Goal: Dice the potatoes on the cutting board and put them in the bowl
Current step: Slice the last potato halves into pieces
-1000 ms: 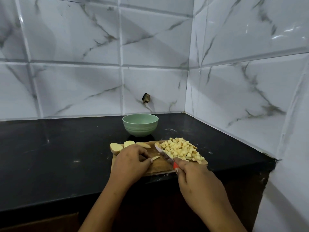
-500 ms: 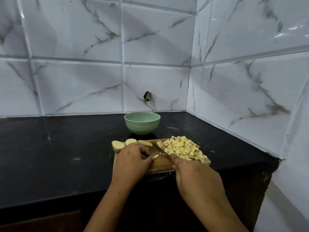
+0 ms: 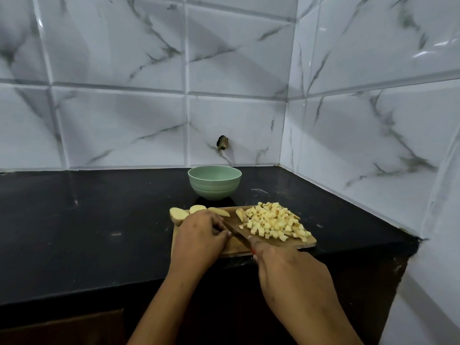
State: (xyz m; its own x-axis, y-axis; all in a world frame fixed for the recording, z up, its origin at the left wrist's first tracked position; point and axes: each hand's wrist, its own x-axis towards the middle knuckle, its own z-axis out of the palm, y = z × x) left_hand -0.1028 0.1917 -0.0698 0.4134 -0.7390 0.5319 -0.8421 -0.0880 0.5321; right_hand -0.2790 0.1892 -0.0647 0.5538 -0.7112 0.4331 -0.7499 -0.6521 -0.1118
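3 bigger potato pieces (image 3: 178, 215) sit along the far left edge of your cutting board (image 3: 308, 242): 1 half hanging over the corner, another half right next to it, and a wedge just past your knuckles. The right side of the board is loaded with a big pile of diced potato (image 3: 273, 222), with skin showing on some cubes. A few stray cubes lie between the pile and the blade.

Your left grip (image 3: 199, 235) is down on the middle of the board, fingers curled under and tucked right up against the knife (image 3: 236, 232). Whatever it's pinning is hidden under the hand, so I honestly can't tell if it's got a piece or not. Your right grip (image 3: 291, 272) is wrapped round the knife's handle at the board's near edge, with only a sliver of red peeking out by the thumb. The blade angles away to the left across the wood, between the left grip and the pile.

The green bowl (image 3: 214, 183) stands on the black desk (image 3: 99, 232) just behind the board, not touching it, and only its far inner wall shows from this angle. Behind it there's a small dark hole (image 3: 222, 143) in the marble-look wall tiles (image 3: 112, 125).
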